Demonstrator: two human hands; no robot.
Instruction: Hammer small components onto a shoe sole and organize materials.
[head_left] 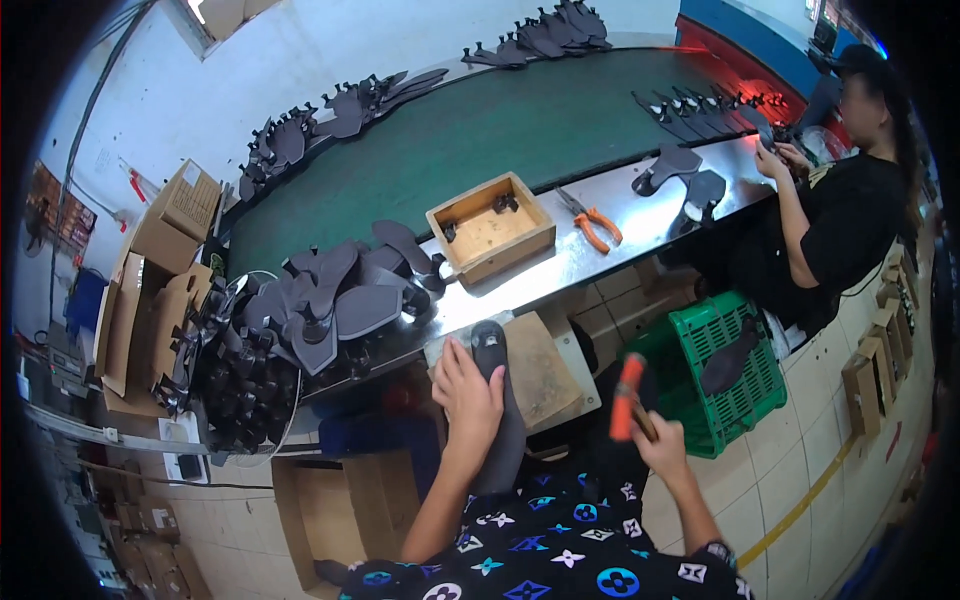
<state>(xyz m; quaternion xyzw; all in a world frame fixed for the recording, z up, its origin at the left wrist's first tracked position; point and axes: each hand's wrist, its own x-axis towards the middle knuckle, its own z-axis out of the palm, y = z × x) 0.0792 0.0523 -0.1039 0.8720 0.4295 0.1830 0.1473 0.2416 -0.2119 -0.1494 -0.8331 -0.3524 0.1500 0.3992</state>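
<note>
My left hand (468, 392) holds a dark grey shoe sole (505, 425), its thumb on the sole and its fingers along the left edge. The sole's far end, which bears a small dark piece, rests by a worn flat block (545, 372); its near end reaches my lap. In my right hand (664, 446), closed round the handle, is a hammer (629, 400) with an orange-red head. The hammer is raised to the right of the block, apart from the sole.
A wooden box (508, 262) with small dark parts and orange-handled pliers (592, 222) sit on the metal ledge. Soles (370, 312) and black heels (240, 395) are heaped left. Behind runs a green conveyor belt (430, 150). A green crate (735, 400) and a co-worker (850, 200) are right.
</note>
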